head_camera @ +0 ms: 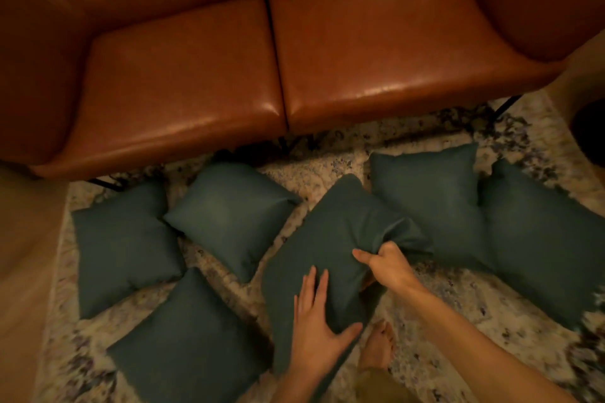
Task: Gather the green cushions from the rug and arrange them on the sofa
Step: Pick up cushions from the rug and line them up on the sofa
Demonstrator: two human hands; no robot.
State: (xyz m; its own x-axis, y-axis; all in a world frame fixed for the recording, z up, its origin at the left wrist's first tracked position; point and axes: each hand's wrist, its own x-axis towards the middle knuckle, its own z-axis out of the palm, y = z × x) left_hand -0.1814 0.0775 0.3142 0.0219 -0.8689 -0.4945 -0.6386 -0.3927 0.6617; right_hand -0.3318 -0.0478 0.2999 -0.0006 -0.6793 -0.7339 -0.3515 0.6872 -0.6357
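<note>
Clearly first pickup: right hand (389, 267) fingers (363, 254) pinching a bunched fold of the middle green cushion (330, 258); left hand (316, 330) flat, released, steadying its near corner. Next: lift clear toward the bare leather sofa (183, 75). Soft, plump, creased; mid-rug (458, 298), five others around.
</note>
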